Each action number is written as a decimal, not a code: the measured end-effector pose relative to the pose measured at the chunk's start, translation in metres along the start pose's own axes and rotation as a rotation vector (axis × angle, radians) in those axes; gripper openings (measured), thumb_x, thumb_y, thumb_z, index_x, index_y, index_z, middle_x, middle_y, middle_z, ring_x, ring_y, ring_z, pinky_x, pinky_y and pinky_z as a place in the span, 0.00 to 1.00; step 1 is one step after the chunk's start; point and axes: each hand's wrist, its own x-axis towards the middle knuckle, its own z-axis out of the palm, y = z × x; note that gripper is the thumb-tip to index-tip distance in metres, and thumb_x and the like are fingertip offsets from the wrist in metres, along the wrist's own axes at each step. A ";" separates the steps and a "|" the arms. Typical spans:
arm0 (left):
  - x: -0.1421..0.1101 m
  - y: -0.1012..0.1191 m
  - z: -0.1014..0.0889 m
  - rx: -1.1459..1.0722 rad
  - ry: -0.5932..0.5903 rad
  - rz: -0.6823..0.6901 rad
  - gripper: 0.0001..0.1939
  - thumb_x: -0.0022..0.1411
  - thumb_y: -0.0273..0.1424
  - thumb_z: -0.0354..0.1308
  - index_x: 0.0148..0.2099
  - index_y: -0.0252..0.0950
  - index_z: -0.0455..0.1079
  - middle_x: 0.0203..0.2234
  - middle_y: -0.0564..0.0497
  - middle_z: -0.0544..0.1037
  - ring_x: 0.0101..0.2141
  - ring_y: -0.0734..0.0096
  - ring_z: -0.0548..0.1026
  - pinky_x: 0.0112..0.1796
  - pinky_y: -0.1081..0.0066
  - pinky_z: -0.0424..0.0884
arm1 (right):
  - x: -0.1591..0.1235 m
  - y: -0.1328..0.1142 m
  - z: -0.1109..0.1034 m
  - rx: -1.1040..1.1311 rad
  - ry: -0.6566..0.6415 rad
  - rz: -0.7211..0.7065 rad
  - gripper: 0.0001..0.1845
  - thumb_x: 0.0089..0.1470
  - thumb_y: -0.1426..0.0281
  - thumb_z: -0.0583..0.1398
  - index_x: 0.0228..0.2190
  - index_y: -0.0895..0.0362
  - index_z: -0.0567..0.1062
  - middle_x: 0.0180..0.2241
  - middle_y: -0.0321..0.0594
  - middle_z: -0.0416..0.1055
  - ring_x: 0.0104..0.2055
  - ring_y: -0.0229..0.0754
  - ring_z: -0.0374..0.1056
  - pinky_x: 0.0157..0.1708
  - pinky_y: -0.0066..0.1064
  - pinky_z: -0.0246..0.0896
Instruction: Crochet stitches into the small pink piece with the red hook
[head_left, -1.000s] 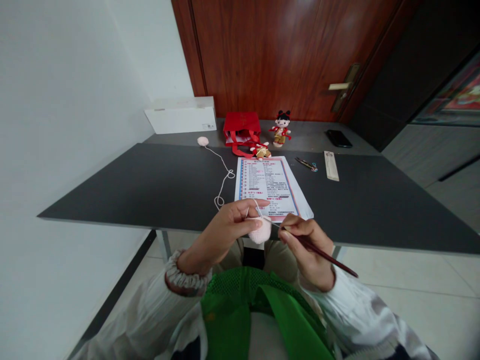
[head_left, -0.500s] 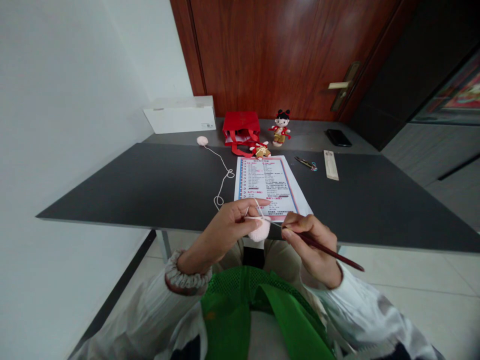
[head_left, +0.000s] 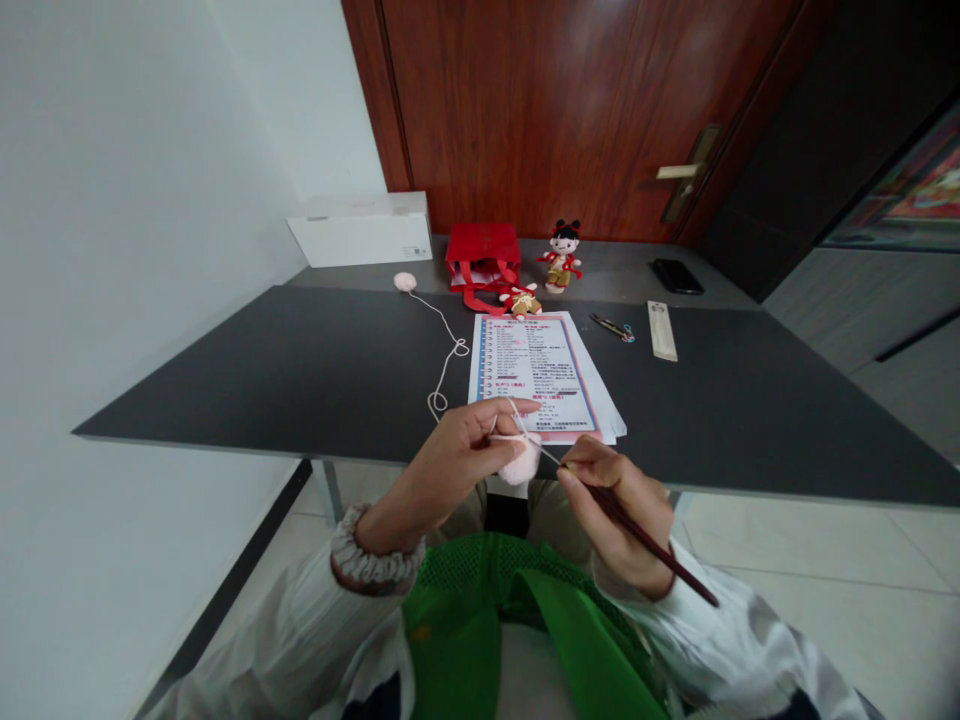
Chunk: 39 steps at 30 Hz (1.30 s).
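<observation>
My left hand (head_left: 454,452) pinches a small pale pink crocheted piece (head_left: 519,462) at the fingertips, with a fine yarn strand looped over the index finger. My right hand (head_left: 619,515) grips a crochet hook (head_left: 688,578) with a dark red handle, and its thin tip reaches toward the pink piece. Pale pink yarn (head_left: 448,358) runs across the dark table (head_left: 300,370) from a small yarn ball (head_left: 405,282). A printed pattern sheet (head_left: 532,368) lies just beyond my left fingertips.
A red gift bag (head_left: 482,258), a crocheted doll (head_left: 562,256) and a small crocheted figure (head_left: 522,300) stand at the far end. Nearby are a white box (head_left: 360,230), a phone (head_left: 677,276), a pale ruler (head_left: 662,330) and small tools (head_left: 611,327). A wall runs along the left.
My right hand has dropped slightly and turned, so the hook handle now slopes more steeply down to the right. The hook tip sits close to the pink piece. My left hand has barely moved.
</observation>
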 end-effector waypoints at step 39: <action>-0.001 -0.001 -0.001 -0.047 -0.060 -0.031 0.14 0.54 0.26 0.59 0.45 0.35 0.73 0.21 0.58 0.67 0.25 0.75 0.65 0.32 0.71 0.61 | -0.004 0.012 0.002 0.146 -0.018 0.000 0.11 0.53 0.82 0.58 0.30 0.54 0.67 0.26 0.35 0.67 0.27 0.38 0.63 0.27 0.31 0.59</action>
